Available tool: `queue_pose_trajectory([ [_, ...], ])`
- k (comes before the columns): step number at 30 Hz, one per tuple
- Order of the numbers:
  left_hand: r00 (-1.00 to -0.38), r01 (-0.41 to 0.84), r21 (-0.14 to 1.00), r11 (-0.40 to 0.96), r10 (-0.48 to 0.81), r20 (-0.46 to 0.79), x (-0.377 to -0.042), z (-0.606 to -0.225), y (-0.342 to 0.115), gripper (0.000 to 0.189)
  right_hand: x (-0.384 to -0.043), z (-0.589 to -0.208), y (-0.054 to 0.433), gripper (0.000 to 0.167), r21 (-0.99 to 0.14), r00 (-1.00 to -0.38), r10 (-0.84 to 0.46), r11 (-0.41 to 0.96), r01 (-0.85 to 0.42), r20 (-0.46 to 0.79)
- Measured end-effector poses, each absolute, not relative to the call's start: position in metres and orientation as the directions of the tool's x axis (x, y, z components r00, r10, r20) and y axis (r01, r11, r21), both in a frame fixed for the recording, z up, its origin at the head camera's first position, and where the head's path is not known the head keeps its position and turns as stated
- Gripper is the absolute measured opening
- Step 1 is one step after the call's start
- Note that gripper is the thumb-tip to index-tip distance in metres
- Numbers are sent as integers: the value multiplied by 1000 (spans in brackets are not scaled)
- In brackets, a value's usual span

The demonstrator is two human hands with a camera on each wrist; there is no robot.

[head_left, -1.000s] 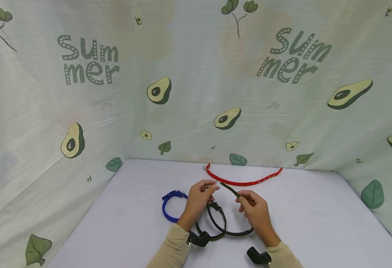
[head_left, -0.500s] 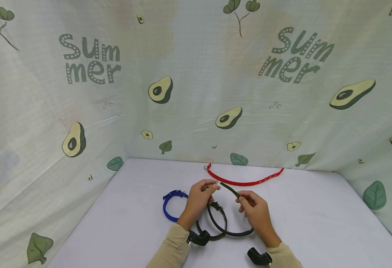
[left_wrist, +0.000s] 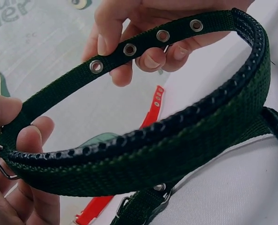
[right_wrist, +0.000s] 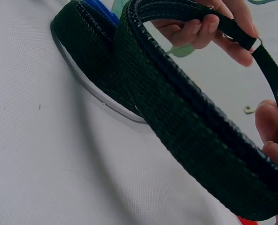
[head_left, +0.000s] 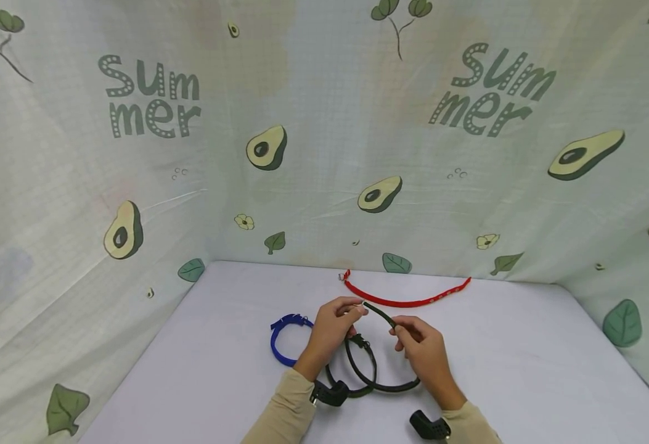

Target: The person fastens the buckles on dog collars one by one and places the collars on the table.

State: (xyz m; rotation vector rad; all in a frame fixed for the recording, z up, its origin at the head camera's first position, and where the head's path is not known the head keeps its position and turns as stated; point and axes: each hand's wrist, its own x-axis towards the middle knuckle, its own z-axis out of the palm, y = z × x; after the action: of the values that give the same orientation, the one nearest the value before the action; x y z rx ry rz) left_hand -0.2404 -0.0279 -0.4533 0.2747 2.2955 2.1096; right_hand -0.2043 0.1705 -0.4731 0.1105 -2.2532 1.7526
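Both hands hold a dark green dog collar [head_left: 396, 388], bent into a loop above the table. My left hand [head_left: 326, 333] pinches its buckle end, where a metal frame [left_wrist: 3, 161] shows in the left wrist view. My right hand [head_left: 423, 348] pinches the strap [left_wrist: 146, 42], which has several metal eyelets. In the right wrist view the strap's tip meets a metal loop [right_wrist: 257, 45] at the left fingertips; how far it passes through cannot be told. A second dark green collar [head_left: 373, 364], buckled into a ring, lies on the table below, partly hidden by the left wrist.
A blue collar [head_left: 273, 345], closed in a ring, lies left of my left hand. At the back of the white table [head_left: 524, 357] an unbuckled red collar [head_left: 402, 304] lies stretched out. A printed curtain [head_left: 313, 203] hangs behind the table.
The left hand has shifted slightly right, and the small gap between the buckle end and the strap's tip has closed. The right hand stays almost still.
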Motion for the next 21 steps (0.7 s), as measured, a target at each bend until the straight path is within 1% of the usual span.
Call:
queue_pose_trajectory([
  [16, -982, 115, 991, 73, 159, 102, -239, -451, -26, 32, -203, -474, 170, 14, -927, -948, 88, 254, -276, 306],
  [21, -979, 112, 992, 58, 179, 100, -238, -450, -23, 38, -204, -476, 170, 14, -919, -943, 79, 261, -295, 325],
])
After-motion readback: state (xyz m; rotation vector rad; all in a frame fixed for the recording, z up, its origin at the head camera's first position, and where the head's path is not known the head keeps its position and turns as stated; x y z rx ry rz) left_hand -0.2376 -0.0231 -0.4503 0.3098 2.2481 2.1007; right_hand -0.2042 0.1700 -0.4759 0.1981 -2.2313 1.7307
